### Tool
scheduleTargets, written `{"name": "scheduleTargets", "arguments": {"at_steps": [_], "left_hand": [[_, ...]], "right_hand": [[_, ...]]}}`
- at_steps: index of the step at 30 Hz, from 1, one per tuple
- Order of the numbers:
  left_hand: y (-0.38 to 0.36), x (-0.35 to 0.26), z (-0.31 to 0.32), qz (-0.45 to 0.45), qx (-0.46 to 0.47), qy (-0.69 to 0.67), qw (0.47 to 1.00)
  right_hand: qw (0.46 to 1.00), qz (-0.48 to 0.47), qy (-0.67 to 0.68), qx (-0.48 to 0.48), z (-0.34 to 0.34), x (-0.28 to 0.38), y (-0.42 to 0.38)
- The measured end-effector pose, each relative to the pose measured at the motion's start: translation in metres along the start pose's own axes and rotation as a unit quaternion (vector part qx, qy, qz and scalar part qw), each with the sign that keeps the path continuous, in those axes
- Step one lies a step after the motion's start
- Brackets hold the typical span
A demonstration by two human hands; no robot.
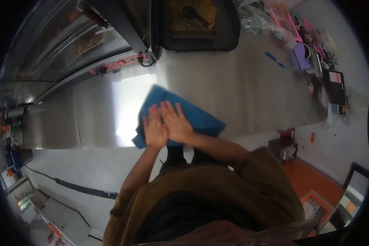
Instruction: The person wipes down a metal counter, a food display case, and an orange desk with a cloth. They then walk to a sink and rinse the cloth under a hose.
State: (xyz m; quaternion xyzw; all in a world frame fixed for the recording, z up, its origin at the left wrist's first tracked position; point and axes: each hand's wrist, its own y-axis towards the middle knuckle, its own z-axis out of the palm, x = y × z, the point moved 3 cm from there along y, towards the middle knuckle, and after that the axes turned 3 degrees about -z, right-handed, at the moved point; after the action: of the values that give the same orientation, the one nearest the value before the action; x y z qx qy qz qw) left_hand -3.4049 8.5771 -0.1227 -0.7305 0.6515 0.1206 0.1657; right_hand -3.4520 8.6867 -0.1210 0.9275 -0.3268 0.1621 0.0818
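Observation:
A blue cloth (201, 119) lies spread on the stainless steel counter (233, 82), partly over its front edge. Both palms rest flat on it, side by side and touching at the thumbs. My left hand (155, 129) has its fingers stretched toward the cloth's far corner. Beside it, my right hand (176, 124) lies with fingers extended and slightly apart. Neither hand grips the cloth; they press on it from above. The part of the cloth under the palms is hidden.
A glass display warmer (106, 41) with red-lit controls stands at the back left. Behind the cloth sits a black tray (199, 44). On the right lie a blue pen-like item (274, 60), scissors (310, 87), a purple holder (301, 57) and plastic bags (256, 18).

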Motion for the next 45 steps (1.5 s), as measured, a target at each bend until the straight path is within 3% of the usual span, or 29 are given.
{"name": "scheduleTargets", "arguments": {"at_steps": [4,8,12,14,16,18,24,29,33,35,37,38,40,42,45], "left_hand": [[0.025,0.072,-0.031,-0.053,-0.08,0.061,0.994],[0.06,0.093,-0.043,-0.07,-0.103,0.082,0.989],[0.032,0.042,-0.016,-0.051,-0.074,0.121,0.989],[0.013,-0.02,-0.001,-0.051,0.021,0.109,0.992],[0.004,-0.071,0.017,0.021,0.083,0.106,0.991],[0.01,-0.106,0.031,0.063,0.095,0.092,0.989],[0.126,-0.128,0.034,0.133,0.006,0.047,0.99],[0.197,-0.128,0.047,0.108,-0.056,0.016,0.992],[0.162,-0.118,0.056,0.137,-0.08,0.032,0.987],[0.102,-0.114,0.051,0.17,-0.034,0.039,0.984],[0.036,-0.117,0.037,0.158,0.049,0.049,0.985],[0.01,-0.12,0.031,0.137,0.106,0.054,0.983],[-0.018,-0.113,0.032,0.143,0.129,0.03,0.981],[-0.008,-0.109,0.032,0.14,0.128,0.024,0.981],[0.024,-0.109,0.034,0.123,0.094,0.033,0.987]], "right_hand": [[0.997,-0.061,0.01,-0.055,0.019,0.031,0.086],[0.995,-0.064,0.024,-0.073,0.024,0.025,0.126],[0.987,-0.051,0.126,-0.086,0.019,0.006,0.061],[0.97,-0.019,0.225,-0.084,0.001,-0.014,-0.006],[0.996,0.042,0.079,-0.02,-0.022,-0.036,-0.064],[0.997,0.069,0.018,0.003,-0.038,-0.056,-0.093],[0.98,0.166,-0.102,-0.034,-0.058,-0.136,-0.026],[0.976,0.165,-0.108,-0.093,-0.059,-0.194,0.021],[0.98,0.143,-0.092,-0.101,-0.06,-0.171,-0.002],[0.983,0.144,-0.082,-0.076,-0.051,-0.125,-0.051],[0.985,0.128,0.035,-0.113,-0.026,-0.085,-0.099],[0.988,0.128,0.035,-0.083,-0.017,-0.065,-0.119],[0.991,0.122,0.036,-0.03,-0.016,-0.047,-0.131],[0.994,0.107,0.031,0.017,-0.028,-0.049,-0.122],[0.996,0.088,-0.004,-0.01,-0.034,-0.075,-0.085]]}}
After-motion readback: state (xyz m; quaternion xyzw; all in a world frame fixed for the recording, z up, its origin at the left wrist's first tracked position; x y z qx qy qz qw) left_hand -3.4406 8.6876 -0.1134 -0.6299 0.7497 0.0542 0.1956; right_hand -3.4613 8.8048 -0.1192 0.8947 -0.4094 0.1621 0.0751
